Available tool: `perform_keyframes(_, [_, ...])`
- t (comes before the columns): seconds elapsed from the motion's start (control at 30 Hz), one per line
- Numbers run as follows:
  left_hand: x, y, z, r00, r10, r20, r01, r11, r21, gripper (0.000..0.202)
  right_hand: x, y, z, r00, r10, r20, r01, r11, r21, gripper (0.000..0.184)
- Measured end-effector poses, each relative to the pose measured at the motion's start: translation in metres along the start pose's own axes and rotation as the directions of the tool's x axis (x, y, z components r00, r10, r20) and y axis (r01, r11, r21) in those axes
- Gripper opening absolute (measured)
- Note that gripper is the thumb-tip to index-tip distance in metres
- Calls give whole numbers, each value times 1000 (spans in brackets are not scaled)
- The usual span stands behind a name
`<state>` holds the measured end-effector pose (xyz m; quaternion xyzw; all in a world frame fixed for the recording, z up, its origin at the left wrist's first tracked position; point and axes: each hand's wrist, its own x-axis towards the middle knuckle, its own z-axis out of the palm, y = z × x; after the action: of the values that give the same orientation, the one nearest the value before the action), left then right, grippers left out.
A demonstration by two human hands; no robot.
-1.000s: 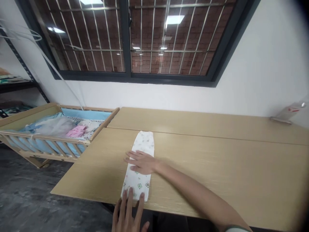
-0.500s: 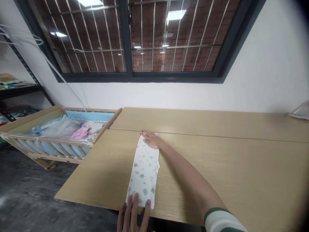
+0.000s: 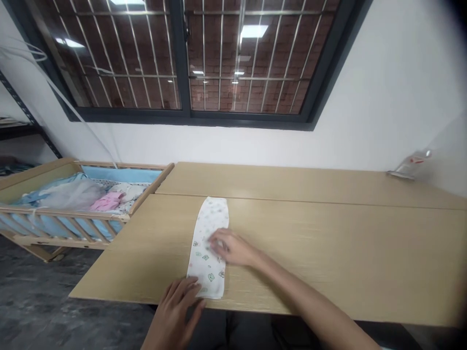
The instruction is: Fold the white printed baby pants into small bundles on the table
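A folded white cloth (image 3: 208, 218) with small green and brown prints lies flat, lengthwise away from me, on the wooden table. My left hand (image 3: 177, 308) is at its near left corner, fingers stretched and apart, with the fingertips resting on the cloth's edge. Over the middle of the cloth, toward its right side, is my right hand (image 3: 231, 247). Its fingers are loosely bent and a little blurred, and nothing shows lifted between them.
The pale wooden table (image 3: 328, 253) has a seam along its back part. To the left stands a wooden crib (image 3: 78, 212) holding blue bedding and a pink cloth (image 3: 107, 201). A clear plastic package (image 3: 408, 165) lies at the back right. A barred window (image 3: 189, 116) is above.
My right hand has come from the cloth's far end back toward me, to its middle. My left hand has shifted left to the near left corner. The view has turned somewhat right.
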<state>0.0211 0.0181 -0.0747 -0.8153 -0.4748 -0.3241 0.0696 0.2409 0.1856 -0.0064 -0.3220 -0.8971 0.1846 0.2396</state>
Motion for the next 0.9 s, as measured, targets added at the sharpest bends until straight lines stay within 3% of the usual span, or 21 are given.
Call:
perform_keyframes(0.1, [-4,-4,-2,998,49,30,-49,999,-4,27,-46,-37,-3,984,-68,167,52,994,97,29])
perform_keyframes(0.17, [-9,-8,-2,995,86,51,-86,996,4,33,-74,-52,0,974,-89,209,70,993,94,37])
perform_keyframes(0.23, [-13,-12,0,990,133,47,-133,991,1,35,-98,-59,6,977,-87,197,79,996,46,43])
perform_keyframes(0.37, [-17,-16,0,975,221,12,-219,972,-81,28,-126,-69,20,991,-70,114,78,995,-64,30])
perform_keyframes(0.5, [-15,-6,-10,978,205,47,-185,946,-267,35,-136,-87,18,992,-75,98,83,993,-87,32])
perform_keyframes(0.67, [-2,16,-33,993,74,91,-22,879,-477,26,-141,-106,-10,986,103,131,-119,986,115,27])
perform_keyframes(0.77, [17,22,-45,998,-8,59,37,864,-502,23,-135,-105,-31,974,180,136,-210,944,253,23])
perform_keyframes(0.9, [62,14,-50,994,-112,-1,95,849,-521,18,-107,-87,-53,981,194,25,-191,920,342,24])
